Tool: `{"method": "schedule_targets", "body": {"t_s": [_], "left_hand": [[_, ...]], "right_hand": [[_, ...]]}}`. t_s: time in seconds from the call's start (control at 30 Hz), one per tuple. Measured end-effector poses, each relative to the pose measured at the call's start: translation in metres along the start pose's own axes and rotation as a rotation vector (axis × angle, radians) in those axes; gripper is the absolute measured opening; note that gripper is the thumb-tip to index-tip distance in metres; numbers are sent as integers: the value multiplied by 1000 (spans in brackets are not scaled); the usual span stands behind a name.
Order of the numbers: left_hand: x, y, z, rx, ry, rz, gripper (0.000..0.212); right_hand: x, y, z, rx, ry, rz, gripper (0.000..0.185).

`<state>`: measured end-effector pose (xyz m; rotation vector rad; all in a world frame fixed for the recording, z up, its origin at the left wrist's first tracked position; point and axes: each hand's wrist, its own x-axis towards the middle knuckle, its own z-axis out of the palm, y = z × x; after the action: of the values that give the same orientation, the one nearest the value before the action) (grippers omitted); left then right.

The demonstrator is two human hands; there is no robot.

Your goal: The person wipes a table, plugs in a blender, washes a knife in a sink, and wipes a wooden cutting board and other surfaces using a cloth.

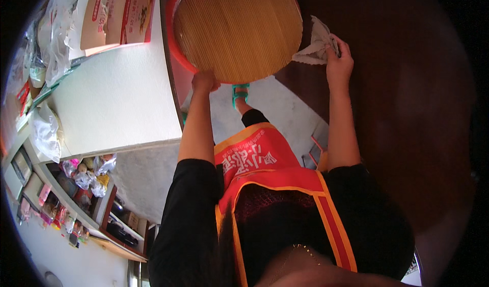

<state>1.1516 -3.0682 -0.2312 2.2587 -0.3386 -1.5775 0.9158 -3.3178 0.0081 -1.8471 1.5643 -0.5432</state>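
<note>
A round tray or lid with a brown slatted, bamboo-like face [237,31] and a red rim [175,46] is at the top centre. My left hand [205,81] grips its near edge, fingers closed at the rim. To the right of the round piece, my right hand [339,60] holds a crumpled light grey cloth [317,44] between thumb and fingers. The cloth's left corner hangs close to the rim; whether they touch cannot be told. What lies under the round piece is hidden.
A white-topped surface [118,100] stands at the left, with a printed cardboard box [118,16] and plastic bags [46,130] on it. A dark brown surface [397,115] fills the right. Grey floor [282,100] shows between them. Shelves with packages [88,176] stand at the lower left.
</note>
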Motion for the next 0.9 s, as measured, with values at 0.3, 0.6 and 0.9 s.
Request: {"method": "schedule_targets", "body": {"t_s": [0.3,0.6,0.9], "left_hand": [[-7,-6,8,-731,155,-58,26],[-11,-11,22,-874,294,210,24],[10,-9,5,-598,468,122,17]], "right_hand": [[-4,10,19,42,-36,36,27],[-27,69,48,-29,-154,51,29],[-25,83,51,-58,-189,17,29]]}}
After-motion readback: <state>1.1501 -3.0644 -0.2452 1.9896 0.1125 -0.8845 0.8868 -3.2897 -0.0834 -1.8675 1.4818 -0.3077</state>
